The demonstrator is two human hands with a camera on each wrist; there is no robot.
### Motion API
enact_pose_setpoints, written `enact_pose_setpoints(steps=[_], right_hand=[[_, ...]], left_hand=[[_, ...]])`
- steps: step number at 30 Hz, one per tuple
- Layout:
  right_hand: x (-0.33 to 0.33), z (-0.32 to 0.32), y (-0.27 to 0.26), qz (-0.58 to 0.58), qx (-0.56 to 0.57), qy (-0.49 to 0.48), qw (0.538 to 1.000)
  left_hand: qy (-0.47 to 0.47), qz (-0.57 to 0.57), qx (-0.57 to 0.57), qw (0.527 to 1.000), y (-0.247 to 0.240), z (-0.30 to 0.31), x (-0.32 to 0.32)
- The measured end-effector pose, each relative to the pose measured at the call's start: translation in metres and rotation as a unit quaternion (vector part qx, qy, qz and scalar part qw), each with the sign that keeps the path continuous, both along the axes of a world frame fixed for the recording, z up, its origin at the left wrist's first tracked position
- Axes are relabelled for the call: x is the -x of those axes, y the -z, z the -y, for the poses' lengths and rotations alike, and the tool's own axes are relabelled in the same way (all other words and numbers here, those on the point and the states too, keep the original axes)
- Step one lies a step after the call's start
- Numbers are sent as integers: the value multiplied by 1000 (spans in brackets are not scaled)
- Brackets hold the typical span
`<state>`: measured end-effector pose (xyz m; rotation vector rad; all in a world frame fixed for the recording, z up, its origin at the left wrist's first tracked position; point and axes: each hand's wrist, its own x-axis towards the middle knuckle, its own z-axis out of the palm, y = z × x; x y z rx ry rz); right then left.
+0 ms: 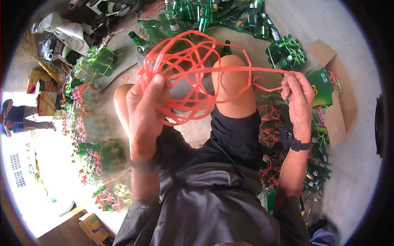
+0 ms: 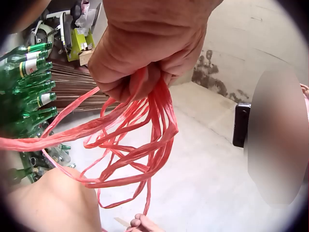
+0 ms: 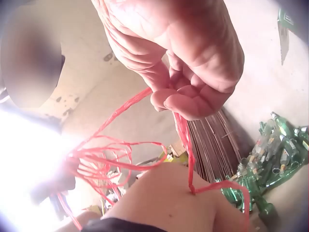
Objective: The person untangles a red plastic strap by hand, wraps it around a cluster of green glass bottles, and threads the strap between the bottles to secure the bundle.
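**Red twine (image 1: 193,71) held between two hands, with loose loops (image 2: 157,111) on the left side**

Gathered firmly in the left hand (image 1: 147,102), with fingers curled and clamped around many strands at one place, as visible in the left wrist view. From there, spreading forward and to the right in wide, open curves. Clamped also in the right hand (image 1: 298,98), but only on a narrow part, with thumb and fingertips pressed together.

From one hand to the other, drawn as a straight length (image 1: 246,69), with long axis running sideways and nearly level in the head view. Nearer to the loops: the left hand, already touching; from the right hand, to be found leftward, well apart. In the head view, placed between left knee (image 1: 122,96) and right knee (image 1: 232,82), partly covering the right one. Below the right fingertips, hanging downward as a slack length (image 3: 190,154), then bending sideways beside the bare leg.

Difficult to make out: behind the strands in the head view, most of the left fingers; under strong glare in the right wrist view, the left hand. At the bottom edge of the left wrist view, a cut-off bit of skin (image 2: 142,224), too small to call fingers or toes. Impossible to find with certainty any free end.
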<state>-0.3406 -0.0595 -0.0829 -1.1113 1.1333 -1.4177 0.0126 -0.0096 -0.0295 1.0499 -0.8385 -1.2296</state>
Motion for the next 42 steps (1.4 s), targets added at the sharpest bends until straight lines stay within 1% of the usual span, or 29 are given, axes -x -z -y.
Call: enact_pose_setpoints(steps=[1,2,3,4,5,6,7,9,12,13,14,15,16,17,18,19,21,22,23,26,28,29,31,32,35,38,39,41,42], right_hand=[[2,-1,-1,2,2,-6,1000],[6,-2,0,-11,-4,5,1000],[4,2,3,-16,-4,5,1000],[-2,2,5,-19,-23,26,999],[-5,-1,8,-20,-41,43,998],[-1,0,16,-44,-44,25,998],[-2,1,25,-42,-47,15,998],[-3,-4,20,-68,-48,-35,996],[-18,-6,24,-97,-45,-65,992],[-25,-8,23,-101,-47,-79,991],[-37,-13,19,-96,-43,-86,991],[-40,-14,20,-93,-56,-105,989],[-49,-16,16,-85,-67,-134,985],[-57,-21,12,-79,-78,-160,981],[-66,-25,14,-65,-84,-181,978],[-76,-30,14,-71,-58,-219,971],[-101,-42,7,-82,-55,-249,963],[-108,-45,12,-99,-39,-263,959],[-108,-48,27,-88,-47,-263,960],[-107,-51,41,-72,-87,-262,958],[-105,-50,42,6,-132,-272,953],[-107,-50,43,6,-130,-274,953],[-114,-52,44,-10,-128,-188,974],[-111,-51,43,-3,-142,-198,970],[-106,-47,46,-38,-98,-228,968],[-104,-47,44,-65,-64,-244,965],[-104,-48,42,-65,-64,-244,965],[-108,-50,36,-131,-44,-228,964],[-111,-52,34,-130,-44,-229,964]], left_hand=[[7,25,-6,1000,0,-1,-2],[-17,41,-12,999,0,-2,3],[-14,53,14,998,4,-2,2],[-8,102,-7,995,-3,-5,1],[2,84,-38,996,1,-4,-1],[32,121,-60,990,-3,-6,-5],[29,97,-57,993,-8,-6,2],[74,53,-5,996,14,-1,6],[109,89,5,990,29,4,9],[107,102,33,988,41,6,13],[134,70,38,988,43,6,17],[127,88,89,984,63,11,26],[166,26,9,986,41,2,27],[161,41,40,985,48,2,33],[159,59,36,985,50,1,38],[159,75,33,984,51,-1,44],[165,123,55,977,54,-3,48],[148,152,78,974,57,-5,54],[65,226,192,953,67,-6,62],[57,258,193,945,70,-8,63],[76,280,189,938,67,-13,60],[74,281,190,938,66,-15,58],[73,334,210,916,61,-19,57],[123,294,139,938,58,-20,58],[109,327,176,922,71,-21,61],[110,328,178,921,67,-26,62],[109,328,178,921,69,-26,63],[105,365,167,910,74,-26,66],[105,366,167,910,72,-26,65]])
